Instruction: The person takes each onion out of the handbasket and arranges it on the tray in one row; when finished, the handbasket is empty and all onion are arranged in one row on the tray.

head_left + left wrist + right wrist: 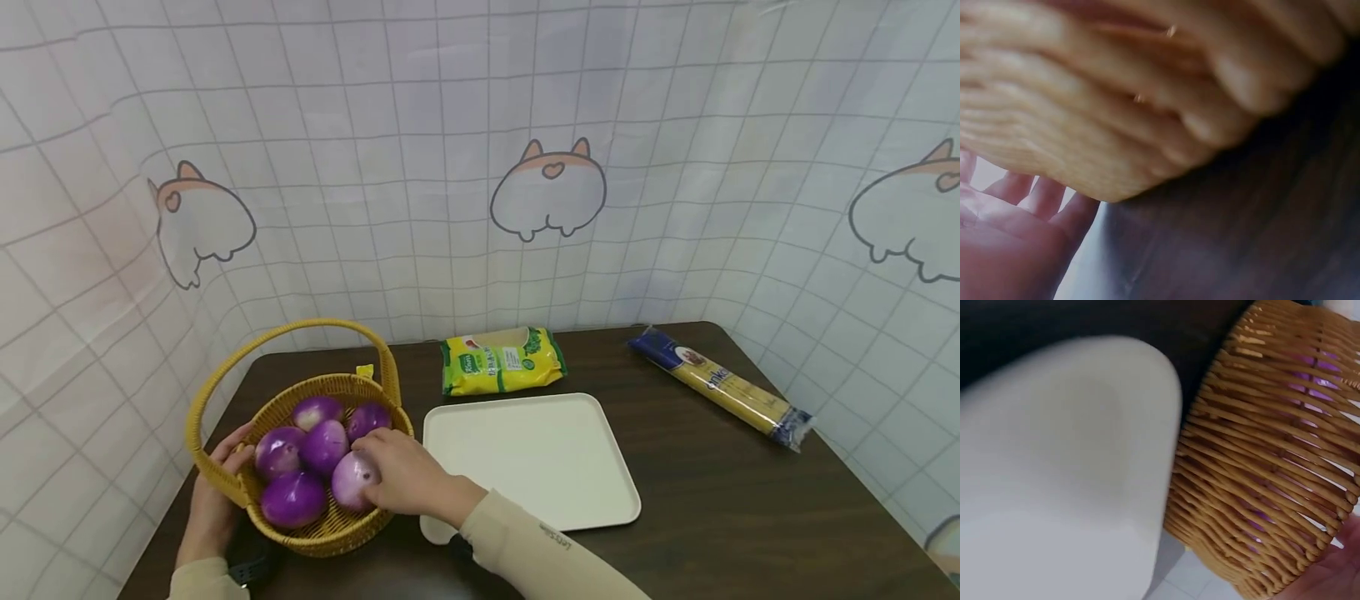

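A yellow woven basket [322, 546] with a tall arched handle stands at the left of the table, with several purple onions [294, 500] inside. At its left side my left hand [213, 500] holds the rim by the foot of the handle. In the left wrist view the fingers [1044, 197] of that hand pass behind the basket wall [1072, 125]. My right hand [405, 472] reaches over the right rim and grips a paler purple onion [352, 481], thumb low and fingers over its top. The right wrist view shows the basket's outer weave [1260, 456], hiding the fingertips.
Right beside the basket lies a white rectangular tray [525, 458], partly under my right forearm. A yellow-green Knorr packet [502, 362] rests behind the tray. Farther right is a long pack of noodles [720, 387] with blue ends. A patterned cloth [465, 108] hangs behind the table.
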Motion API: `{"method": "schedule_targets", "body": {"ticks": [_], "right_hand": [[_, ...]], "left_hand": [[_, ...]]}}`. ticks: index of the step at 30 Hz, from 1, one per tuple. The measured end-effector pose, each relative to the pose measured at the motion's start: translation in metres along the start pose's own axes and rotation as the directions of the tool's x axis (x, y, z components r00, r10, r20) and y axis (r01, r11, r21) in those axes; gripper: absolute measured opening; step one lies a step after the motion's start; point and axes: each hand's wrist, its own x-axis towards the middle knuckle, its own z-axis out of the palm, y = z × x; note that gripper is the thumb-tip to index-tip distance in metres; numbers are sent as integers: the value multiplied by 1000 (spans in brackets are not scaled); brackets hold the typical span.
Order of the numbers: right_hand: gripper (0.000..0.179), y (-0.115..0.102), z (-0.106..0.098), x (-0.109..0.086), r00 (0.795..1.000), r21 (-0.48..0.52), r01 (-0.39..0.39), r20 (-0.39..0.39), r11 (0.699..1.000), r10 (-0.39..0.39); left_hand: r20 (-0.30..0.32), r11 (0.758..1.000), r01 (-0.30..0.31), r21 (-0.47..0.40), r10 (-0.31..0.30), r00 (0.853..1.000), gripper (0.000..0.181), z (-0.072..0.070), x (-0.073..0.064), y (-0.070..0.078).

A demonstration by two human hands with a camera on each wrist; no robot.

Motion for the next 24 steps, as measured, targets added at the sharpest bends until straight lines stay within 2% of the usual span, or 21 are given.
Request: {"method": "schedule_targets", "body": {"ticks": [5, 14, 24], "right_hand": [[55, -6, -3, 8, 995, -53, -53, 83, 997, 58], [68, -12, -3, 15, 978, -139, -47, 193, 989, 73], [77, -18, -1, 22, 957, -198, -83, 259, 977, 134]], "left_hand": [[-25, 999, 29, 30, -28, 999, 52, 4, -2, 4], [-27, 999, 31, 12, -30, 999, 52, 2, -1, 2], [-73, 997, 54, 55, -50, 996, 51, -2, 5, -6]]}}
